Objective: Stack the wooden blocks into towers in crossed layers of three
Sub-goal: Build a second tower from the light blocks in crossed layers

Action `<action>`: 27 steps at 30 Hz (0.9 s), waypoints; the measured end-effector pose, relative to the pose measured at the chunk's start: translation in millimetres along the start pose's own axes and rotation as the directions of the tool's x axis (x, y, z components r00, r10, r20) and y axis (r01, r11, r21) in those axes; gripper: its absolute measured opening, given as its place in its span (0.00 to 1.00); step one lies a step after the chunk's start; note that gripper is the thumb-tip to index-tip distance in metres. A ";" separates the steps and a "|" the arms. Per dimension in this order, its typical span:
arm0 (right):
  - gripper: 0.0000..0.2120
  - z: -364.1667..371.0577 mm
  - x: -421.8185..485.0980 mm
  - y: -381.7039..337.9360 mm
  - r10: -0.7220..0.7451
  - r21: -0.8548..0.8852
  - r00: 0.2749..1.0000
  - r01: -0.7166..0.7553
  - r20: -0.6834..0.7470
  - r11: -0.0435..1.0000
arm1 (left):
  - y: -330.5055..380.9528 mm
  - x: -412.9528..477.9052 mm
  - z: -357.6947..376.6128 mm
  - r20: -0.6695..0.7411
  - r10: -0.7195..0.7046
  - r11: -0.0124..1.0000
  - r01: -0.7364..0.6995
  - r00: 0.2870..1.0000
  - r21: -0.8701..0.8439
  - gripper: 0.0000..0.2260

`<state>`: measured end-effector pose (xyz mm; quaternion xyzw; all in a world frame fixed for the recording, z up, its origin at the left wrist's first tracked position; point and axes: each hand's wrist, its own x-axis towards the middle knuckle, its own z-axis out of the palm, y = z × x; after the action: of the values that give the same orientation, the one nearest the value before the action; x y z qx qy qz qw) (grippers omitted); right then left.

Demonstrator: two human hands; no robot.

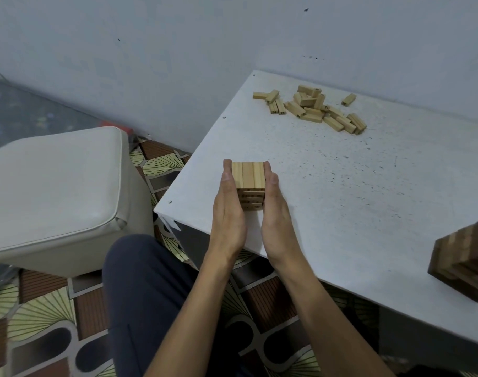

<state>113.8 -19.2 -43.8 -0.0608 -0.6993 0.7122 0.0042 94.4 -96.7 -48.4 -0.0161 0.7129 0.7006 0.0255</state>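
Note:
A short tower of light wooden blocks [248,176] stands near the left front corner of the white table [341,186], its top layer showing three blocks side by side. My left hand [228,208] presses flat against the tower's left side with straight fingers. My right hand [276,210] presses flat against its right side the same way. A loose pile of light wooden blocks [314,108] lies at the far side of the table by the wall.
A darker, taller block tower [466,262] stands at the table's right front edge, partly cut off. A white padded stool [58,191] sits to the left on the patterned floor. My leg in dark trousers [142,295] is below the table corner.

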 end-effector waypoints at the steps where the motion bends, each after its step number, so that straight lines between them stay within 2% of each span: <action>1: 0.36 -0.1 0.0 0.2 -0.001 -0.001 1.000 0.001 0.000 1.000 | 0.5 0.2 0.5 0.001 -0.002 1.000 0.002 1.000 0.003 0.27; 4: 0.36 -0.1 0.0 0.4 0.005 -0.003 1.000 -0.005 -0.003 1.000 | 0.9 -0.4 0.6 -0.004 0.000 1.000 0.000 1.000 0.017 0.32; 9: 0.35 0.5 -1.0 0.3 0.002 -0.019 1.000 -0.002 -0.001 1.000 | -1.4 0.2 1.3 -0.011 -0.010 0.999 0.010 1.000 0.047 0.26; 12: 0.34 -3.2 -1.0 -1.7 0.002 -0.041 1.000 -0.002 -0.008 0.999 | 2.0 -1.4 0.4 -0.001 -0.006 0.999 0.006 1.000 0.046 0.31; 16: 0.28 -27.5 10.5 -7.5 -0.052 -0.117 0.999 0.052 0.001 0.992 | 2.8 7.0 -13.3 0.021 0.058 0.998 -0.058 0.998 0.034 0.36; 18: 0.33 -50.0 21.5 -10.9 -0.063 -0.197 0.995 0.077 0.077 0.977 | 3.8 14.3 -26.9 0.069 0.083 0.995 -0.086 0.994 0.041 0.35; 20: 0.40 -71.2 32.6 -17.2 -0.016 -0.340 0.978 0.087 0.206 0.936 | 5.6 23.5 -43.7 0.150 0.114 0.982 -0.135 0.982 0.133 0.37; 22: 0.43 -84.2 42.3 -27.0 0.046 -0.446 0.953 0.098 0.301 0.889 | 9.6 34.3 -60.2 0.279 0.115 0.949 -0.189 0.953 0.253 0.43; 24: 0.43 -89.1 51.6 -38.0 0.098 -0.536 0.932 0.113 0.349 0.837 | 17.9 44.6 -73.0 0.397 0.080 0.902 -0.236 0.914 0.361 0.48; 27: 0.45 -84.8 62.7 -54.9 0.181 -0.721 0.906 0.171 0.383 0.672 | 34.4 56.2 -82.8 0.468 0.010 0.788 -0.295 0.884 0.540 0.53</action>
<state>55.1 72.1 4.6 0.0968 -0.9102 0.3627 -0.1748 35.2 -178.1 -16.0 0.2110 0.8705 0.4248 0.1315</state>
